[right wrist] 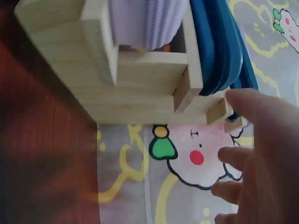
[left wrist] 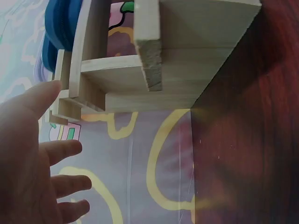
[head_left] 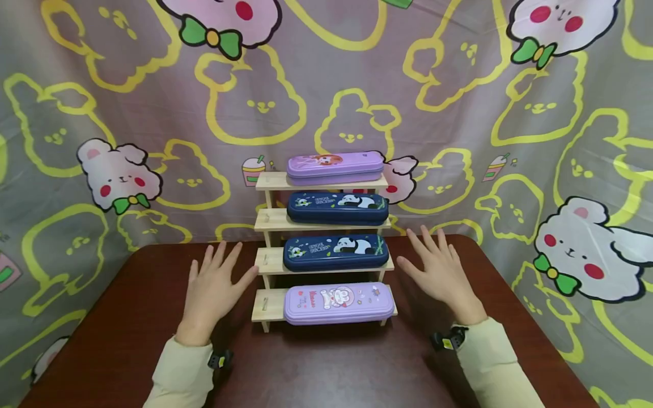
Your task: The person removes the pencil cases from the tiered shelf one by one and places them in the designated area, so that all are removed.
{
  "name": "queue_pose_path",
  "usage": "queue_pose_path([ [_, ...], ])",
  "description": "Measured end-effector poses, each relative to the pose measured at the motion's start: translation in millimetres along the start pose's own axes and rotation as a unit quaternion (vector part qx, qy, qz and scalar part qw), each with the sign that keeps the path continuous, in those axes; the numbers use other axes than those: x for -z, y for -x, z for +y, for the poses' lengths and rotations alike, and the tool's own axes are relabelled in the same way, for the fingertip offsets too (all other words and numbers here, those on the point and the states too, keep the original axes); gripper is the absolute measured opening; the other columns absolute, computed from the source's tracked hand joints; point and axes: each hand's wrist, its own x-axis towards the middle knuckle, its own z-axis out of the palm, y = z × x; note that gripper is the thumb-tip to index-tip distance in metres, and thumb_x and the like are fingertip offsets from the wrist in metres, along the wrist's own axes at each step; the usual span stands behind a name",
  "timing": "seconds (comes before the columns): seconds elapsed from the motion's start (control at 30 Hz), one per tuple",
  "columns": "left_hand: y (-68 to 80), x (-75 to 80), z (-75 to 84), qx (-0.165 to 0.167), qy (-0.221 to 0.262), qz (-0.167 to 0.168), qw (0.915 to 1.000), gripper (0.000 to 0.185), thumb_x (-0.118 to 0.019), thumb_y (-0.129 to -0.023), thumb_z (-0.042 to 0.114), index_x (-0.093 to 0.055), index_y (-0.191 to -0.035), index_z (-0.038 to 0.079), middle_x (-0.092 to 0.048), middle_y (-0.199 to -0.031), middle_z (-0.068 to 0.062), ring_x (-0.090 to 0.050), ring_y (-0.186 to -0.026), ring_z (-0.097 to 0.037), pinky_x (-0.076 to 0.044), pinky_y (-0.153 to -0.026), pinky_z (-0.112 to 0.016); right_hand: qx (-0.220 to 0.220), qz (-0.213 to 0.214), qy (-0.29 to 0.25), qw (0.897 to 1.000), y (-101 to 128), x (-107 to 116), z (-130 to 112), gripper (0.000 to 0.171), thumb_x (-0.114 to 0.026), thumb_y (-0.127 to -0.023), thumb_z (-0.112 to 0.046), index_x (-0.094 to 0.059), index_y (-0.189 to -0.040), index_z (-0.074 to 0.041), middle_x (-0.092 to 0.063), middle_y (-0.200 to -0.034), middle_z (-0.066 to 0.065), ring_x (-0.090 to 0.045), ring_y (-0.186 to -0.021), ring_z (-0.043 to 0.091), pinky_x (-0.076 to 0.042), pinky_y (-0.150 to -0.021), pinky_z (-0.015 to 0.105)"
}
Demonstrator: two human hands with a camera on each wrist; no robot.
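A wooden stepped rack stood near the back edge of a dark red table, and everything else lay around it. The left hand hovered just left of the rack, level with its two lower steps, fingers straight and spread, holding nothing; its thumb came close to the rack's left end, though whether it touched could not be told. The right hand was held just right of the rack at the same height, fingers likewise spread and empty, a small gap between it and the wood. The two hands were well apart, with the rack between them.

Four pencil cases lay on the rack, one per step. A lilac case sat on the lowest step, nearest the person. Above it lay a navy panda case, then a second navy case, and a purple case on the top step.

Behind the rack hung a grey cloth printed with yellow outlines and pink bears.
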Motion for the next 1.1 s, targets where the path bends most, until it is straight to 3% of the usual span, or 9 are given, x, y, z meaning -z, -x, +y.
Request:
queue_pose_path([
  [0.13,-1.6,-2.1,2.4,0.004,0.02,0.013,0.9997,0.081,-0.047,-0.094,0.067,-0.042,-0.15,0.009,-0.031,-0.153,-0.028,-0.02,-0.141,-0.05,-0.012,-0.108,-0.069,0.025,0.016,-0.078,0.997,-7.5,6.3,-3.7,0.078,-0.05,-0.095,-0.06,-0.028,-0.157,-0.017,-0.019,-0.16,0.019,-0.003,-0.146,0.046,-0.01,-0.104,0.075],
  [0.33,-3.1,-6.4,4.6,0.004,0.077,0.031,0.9965,0.078,-0.05,-0.095,0.062,-0.041,-0.151,0.009,-0.032,-0.153,-0.026,-0.029,-0.138,-0.048,-0.025,-0.105,-0.067,0.084,0.062,-0.174,0.979,-22.2,16.3,-11.1,0.07,-0.058,-0.097,-0.044,-0.032,-0.156,-0.016,-0.031,-0.157,0.015,-0.023,-0.144,0.037,-0.02,-0.109,0.065],
  [0.63,-2.1,-15.1,11.7,0.011,0.129,0.071,0.9891,0.071,-0.055,-0.095,0.056,-0.042,-0.151,0.014,-0.034,-0.154,-0.017,-0.043,-0.131,-0.044,-0.038,-0.093,-0.069,0.082,0.067,-0.237,0.966,-42.2,26.9,-21.9,0.066,-0.059,-0.099,-0.04,-0.032,-0.156,-0.02,-0.033,-0.156,0.01,-0.029,-0.142,0.034,-0.028,-0.107,0.062],
  [0.87,-5.2,-27.5,13.7,0.001,0.233,0.073,0.9697,0.064,-0.06,-0.097,0.046,-0.044,-0.149,0.012,-0.04,-0.151,-0.016,-0.039,-0.136,-0.037,-0.033,-0.105,-0.059,0.076,0.043,-0.255,0.963,-55.4,33.0,-28.7,0.068,-0.059,-0.098,-0.044,-0.028,-0.156,-0.03,-0.027,-0.158,0.007,-0.029,-0.142,0.032,-0.031,-0.105,0.063],
  [1.1,-5.9,-32.5,20.4,0.027,0.293,0.066,0.9536,0.063,-0.064,-0.096,0.039,-0.042,-0.15,0.013,-0.043,-0.148,-0.015,-0.045,-0.131,-0.035,-0.036,-0.103,-0.056,0.097,0.035,-0.274,0.956,-66.6,38.2,-34.4,0.066,-0.058,-0.099,-0.039,-0.03,-0.157,-0.022,-0.027,-0.157,0.012,-0.028,-0.141,0.033,-0.033,-0.104,0.063],
])
